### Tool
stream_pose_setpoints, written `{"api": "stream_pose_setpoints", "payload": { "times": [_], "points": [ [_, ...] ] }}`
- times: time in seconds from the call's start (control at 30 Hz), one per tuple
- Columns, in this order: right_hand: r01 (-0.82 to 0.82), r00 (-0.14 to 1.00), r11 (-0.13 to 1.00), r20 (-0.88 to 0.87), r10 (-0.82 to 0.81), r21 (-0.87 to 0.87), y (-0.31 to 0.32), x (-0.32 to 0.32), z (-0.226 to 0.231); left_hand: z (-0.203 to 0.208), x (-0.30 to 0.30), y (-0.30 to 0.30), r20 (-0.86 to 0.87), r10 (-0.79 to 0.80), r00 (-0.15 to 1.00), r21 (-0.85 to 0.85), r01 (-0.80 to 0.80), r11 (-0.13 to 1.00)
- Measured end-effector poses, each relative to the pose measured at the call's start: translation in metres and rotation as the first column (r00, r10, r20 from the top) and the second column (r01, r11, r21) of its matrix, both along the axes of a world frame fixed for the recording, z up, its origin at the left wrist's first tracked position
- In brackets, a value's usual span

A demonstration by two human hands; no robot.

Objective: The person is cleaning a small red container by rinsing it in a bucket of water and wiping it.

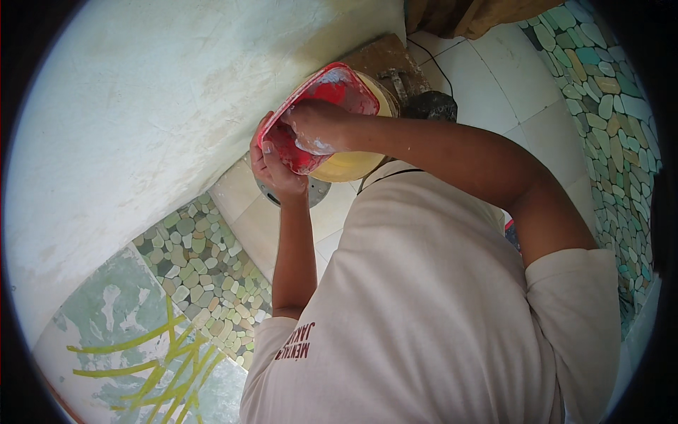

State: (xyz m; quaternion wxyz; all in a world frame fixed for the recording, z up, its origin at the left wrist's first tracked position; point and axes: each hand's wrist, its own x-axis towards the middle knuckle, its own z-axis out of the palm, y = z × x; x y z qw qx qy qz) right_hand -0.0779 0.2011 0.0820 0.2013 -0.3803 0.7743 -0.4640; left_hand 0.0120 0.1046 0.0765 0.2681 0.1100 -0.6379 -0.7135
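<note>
Both of your hands are up at the red tub point(321, 116), close against the white wall point(141, 106). Your left hand point(277, 168) cups the tub from below, fingers curled round its lower rim and holding it tilted, mouth toward you. Your right hand point(314, 127) is inside the tub, fingers bent down into the contents and smeared with pale paste; whether it grips a tool in there or only scoops with bare fingers you cannot tell, since the fingertips are hidden.

From the head camera, the tub sits high in the middle of the picture, just in front of a yellow bucket point(353, 166) that stands on the tiled floor point(494, 92) behind it. The tub's inner walls show mostly bare red with white streaks and a smear of paste near your fingers, so it looks close to scraped out rather than full. What the bucket holds is hidden by the tub and your hands.

As for progress, the wall beside you already carries a broad, fairly even white coat with a few rough, darker patches, which suggests much of that surface is covered. Lower left, a greenish panel point(120, 318) with yellow strokes and a band of pebble mosaic point(205, 268) stay uncoated. More pebble mosaic runs along the far right edge. A round metal drain point(314, 191) shows on the floor just under your left hand, and a dark lump of something rests beyond the bucket; it is too unclear to name.
</note>
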Motion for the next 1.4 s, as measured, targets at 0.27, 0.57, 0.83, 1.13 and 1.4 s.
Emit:
{"api": "stream_pose_setpoints", "payload": {
  "times": [0.27,0.57,0.83,1.13,1.4],
  "points": [
    [-0.189,0.981,0.970,-0.008,0.193,0.154,0.002,-0.009,0.009,0.006,-0.003,0.000,0.114,0.037,0.993,0.063,-0.044,0.997],
    [-0.012,1.000,0.946,0.031,0.002,0.323,0.005,-0.015,-0.006,0.009,-0.005,0.002,0.247,0.103,0.964,0.134,-0.139,0.981],
    [0.163,0.932,0.986,0.323,-0.165,0.032,-0.001,-0.029,-0.062,0.005,-0.006,0.001,0.237,0.124,0.964,0.037,-0.136,0.990],
    [0.326,0.341,0.944,0.924,-0.171,0.055,0.025,-0.036,0.006,0.015,-0.009,0.003,0.195,0.144,0.970,0.096,-0.165,0.982],
    [0.244,0.665,0.969,0.735,-0.132,-0.047,0.056,-0.049,0.017,0.013,-0.006,-0.005,0.223,0.198,0.954,0.098,-0.224,0.970]
  ]
}}
